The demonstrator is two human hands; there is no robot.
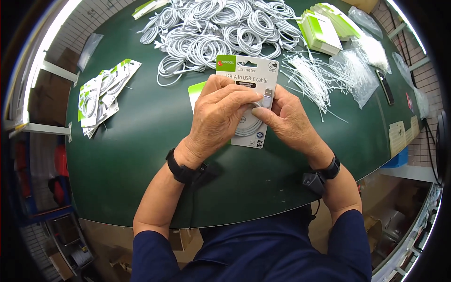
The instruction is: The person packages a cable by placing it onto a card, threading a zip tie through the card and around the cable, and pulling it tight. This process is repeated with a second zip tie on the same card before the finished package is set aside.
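Held upright over the table's middle is a white and green packaging card with a hang slot at its top. A coiled white USB cable lies against its front. My left hand reaches across the card's face, fingers bent and closed near the coil's upper part. From the other side my right hand grips the card's right edge, its thumb at the coil. My fingers hide part of the coil, so what the left fingertips pinch is unclear. Another green and white card shows partly behind my left hand.
A large heap of coiled white cables covers the table's far side. Far right are stacked cards, loose white zip ties, plastic bags and a dark phone-like object. Carded cables overlap at left on the green table.
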